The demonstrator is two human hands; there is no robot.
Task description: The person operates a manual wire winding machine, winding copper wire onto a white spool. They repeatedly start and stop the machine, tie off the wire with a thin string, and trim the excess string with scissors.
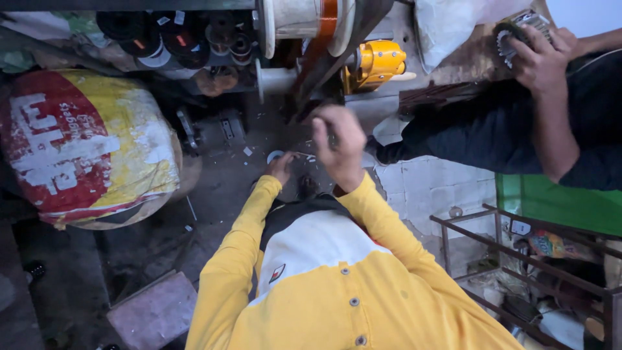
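Note:
Both my arms, in yellow sleeves, reach forward over a dark, dirty work surface (pixel 220 188). My left hand (pixel 280 168) is low, with its fingers pinched on a thin wire (pixel 302 155) beside a small white round piece (pixel 274 155). My right hand (pixel 338 146) is raised a little higher and to the right, fingers curled and blurred. What it holds, if anything, is hidden. The wire runs between the two hands.
Another person in dark clothes at the right holds a round toothed metal part (pixel 518 31) in one hand (pixel 543 58). A big spool of copper wire (pixel 304 18), a yellow tool (pixel 379 61), dark spools (pixel 175 35), a red-yellow sack (pixel 84 146), a metal rack (pixel 518 253) and a block (pixel 155 311) surround me.

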